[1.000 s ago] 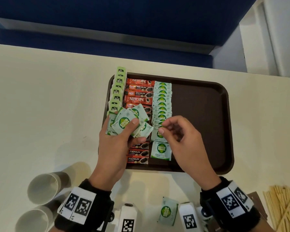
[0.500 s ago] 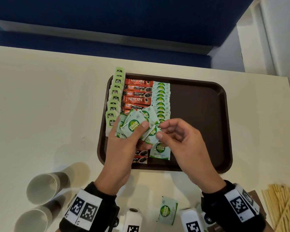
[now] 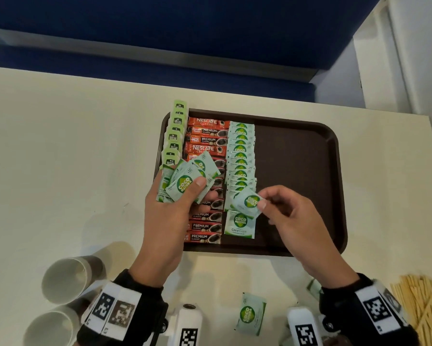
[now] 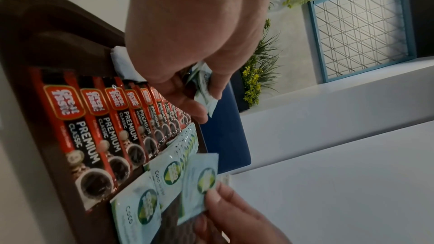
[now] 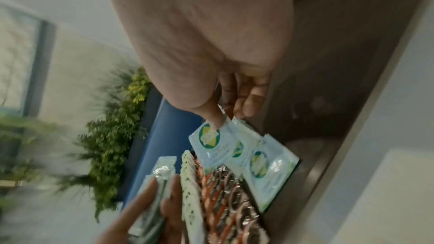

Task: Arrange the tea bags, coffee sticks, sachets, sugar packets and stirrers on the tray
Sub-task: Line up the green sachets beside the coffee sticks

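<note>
A dark brown tray (image 3: 297, 171) holds three columns: green tea bags (image 3: 175, 136) at its left edge, red coffee sticks (image 3: 206, 143) (image 4: 94, 127), then pale green Coco Natura sugar packets (image 3: 241, 156). My left hand (image 3: 182, 193) grips a fanned bunch of sugar packets (image 3: 185, 182) (image 5: 152, 198) above the coffee sticks. My right hand (image 3: 262, 203) pinches one sugar packet (image 3: 247, 202) (image 5: 211, 146) (image 4: 202, 183) between thumb and fingers, just above the near end of the sugar column. The lowest laid packet (image 3: 240, 224) lies flat below it.
A loose sugar packet (image 3: 250, 313) lies on the cream table (image 3: 72, 158) near the front edge. Wooden stirrers (image 3: 424, 308) are piled at the front right. Two paper cups (image 3: 70, 278) lie at the front left. The tray's right half is bare brown surface.
My right hand has drawn one sugar packet out of the left hand's bunch and carried it right, to the sugar column. The left hand has shifted slightly left and up.
</note>
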A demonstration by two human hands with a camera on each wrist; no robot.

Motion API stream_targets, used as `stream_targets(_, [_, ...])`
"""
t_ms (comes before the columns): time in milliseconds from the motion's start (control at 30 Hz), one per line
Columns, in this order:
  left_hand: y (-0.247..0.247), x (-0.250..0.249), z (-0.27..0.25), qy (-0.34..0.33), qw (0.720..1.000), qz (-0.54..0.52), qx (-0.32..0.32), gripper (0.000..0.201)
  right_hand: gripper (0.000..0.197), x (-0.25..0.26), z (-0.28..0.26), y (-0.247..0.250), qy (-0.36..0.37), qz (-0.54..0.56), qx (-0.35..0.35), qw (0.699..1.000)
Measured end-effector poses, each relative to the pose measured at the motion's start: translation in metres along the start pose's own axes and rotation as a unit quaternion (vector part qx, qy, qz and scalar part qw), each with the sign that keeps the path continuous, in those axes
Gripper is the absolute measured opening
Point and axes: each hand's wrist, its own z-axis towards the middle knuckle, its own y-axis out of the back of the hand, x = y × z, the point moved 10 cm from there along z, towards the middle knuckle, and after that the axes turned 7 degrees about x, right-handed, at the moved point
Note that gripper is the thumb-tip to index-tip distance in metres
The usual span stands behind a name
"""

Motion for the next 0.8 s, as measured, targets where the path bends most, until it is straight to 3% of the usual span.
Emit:
stream_targets(167, [0.008,-0.003,0.001,-0.001,1.000,-0.003,-0.006,0.040,0.012,-0.020,-0.004,-0.023,-0.004,-0.175,0.076,0.982])
stream_targets(267, [0.008,-0.001,0.000,-0.001,1.000,-0.003,-0.005,0.041,0.017,-0.027,-0.007,-0.027,0.002,-0.213,0.049,0.976])
stream_targets(567, [0.009,0.006,-0.006,0.008,1.000,-0.005,-0.011,0.037,0.061,-0.040,-0.016,-0.027,-0.037,-0.222,-0.021,0.974])
stream_targets(800, [0.009,0.007,-0.008,0.008,1.000,-0.013,-0.014,0.038,0.052,-0.038,-0.011,-0.031,-0.042,-0.216,-0.022,0.975])
